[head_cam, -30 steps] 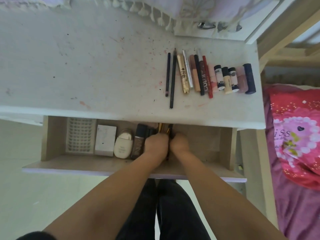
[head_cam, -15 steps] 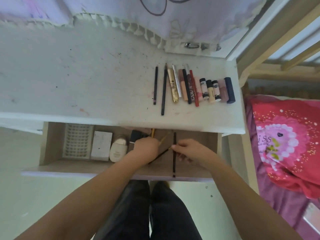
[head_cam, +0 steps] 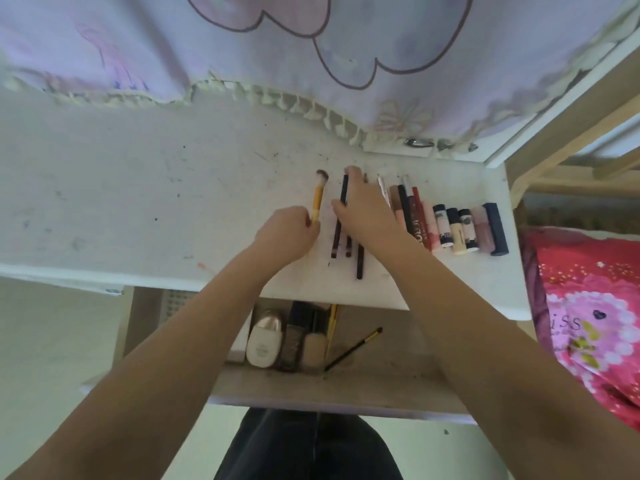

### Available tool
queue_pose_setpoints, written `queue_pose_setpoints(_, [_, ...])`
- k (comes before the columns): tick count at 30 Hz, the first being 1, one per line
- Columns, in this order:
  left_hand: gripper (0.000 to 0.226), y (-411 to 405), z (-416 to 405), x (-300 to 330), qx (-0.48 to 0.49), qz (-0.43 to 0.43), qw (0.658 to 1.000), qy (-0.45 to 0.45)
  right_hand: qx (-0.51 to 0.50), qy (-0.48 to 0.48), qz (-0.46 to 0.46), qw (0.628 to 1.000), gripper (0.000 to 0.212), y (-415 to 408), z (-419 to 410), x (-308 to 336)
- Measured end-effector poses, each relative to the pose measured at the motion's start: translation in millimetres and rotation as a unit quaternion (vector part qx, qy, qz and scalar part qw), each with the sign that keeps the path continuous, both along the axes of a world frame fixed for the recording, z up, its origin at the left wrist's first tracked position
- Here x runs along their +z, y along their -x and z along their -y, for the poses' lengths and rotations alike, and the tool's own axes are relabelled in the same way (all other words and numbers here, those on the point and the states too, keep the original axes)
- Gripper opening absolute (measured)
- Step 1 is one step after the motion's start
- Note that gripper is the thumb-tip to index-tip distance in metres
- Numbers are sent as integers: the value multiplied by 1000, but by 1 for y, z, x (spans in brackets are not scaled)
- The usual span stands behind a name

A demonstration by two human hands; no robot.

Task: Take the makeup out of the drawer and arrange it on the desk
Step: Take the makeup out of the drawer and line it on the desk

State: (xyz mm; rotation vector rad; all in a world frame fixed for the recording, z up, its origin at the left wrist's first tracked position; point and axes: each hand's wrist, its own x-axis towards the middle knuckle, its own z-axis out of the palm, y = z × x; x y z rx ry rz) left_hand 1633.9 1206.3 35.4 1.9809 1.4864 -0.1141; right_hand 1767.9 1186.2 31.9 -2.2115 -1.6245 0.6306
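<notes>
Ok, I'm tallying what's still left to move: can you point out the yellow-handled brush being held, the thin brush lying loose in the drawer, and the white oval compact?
yellow-handled brush (head_cam: 317,199): head view, on the yellow handle.
thin brush (head_cam: 354,348): head view, mid-handle.
white oval compact (head_cam: 262,344): head view, on its white body.

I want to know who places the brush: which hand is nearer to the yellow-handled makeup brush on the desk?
Left. The left hand grips the lower handle of the yellow-handled brush. The right hand lies to its right, on the dark pencils.

Brush (head_cam: 319,197) left of pencils (head_cam: 335,233)
</notes>
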Motion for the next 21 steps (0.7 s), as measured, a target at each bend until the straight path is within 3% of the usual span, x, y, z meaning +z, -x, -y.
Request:
queue_pose_setpoints(3, [27,-20,-11,-12,-14,-32,999,-1,16,5,100,995,28,4,-12,-13])
queue_pose_setpoints(7, [33,-29,-6,-18,-48,-57,997,-8,39,-2,189,981,24,-4,-5,-13])
queue_pose_setpoints(10, [30,-15,9,-16,-71,-56,995,-51,46,-49,99,993,20,-13,25,2])
queue_pose_setpoints(12, [27,4,36,-17,-65,12,995,-70,78,-61,8,995,15,-14,65,3])
queue_pose_setpoints(15, [20,32,103,-29,-83,95,992,-15,79,115,-78,987,18,-8,139,-28])
queue_pose_setpoints(18, [18,39,151,-66,-128,48,989,50,19,321,-95,942,33,-8,188,-81])
queue_pose_setpoints(21, [20,21,149,-100,-100,-25,994,37,-84,343,-112,929,32,-2,191,-118])
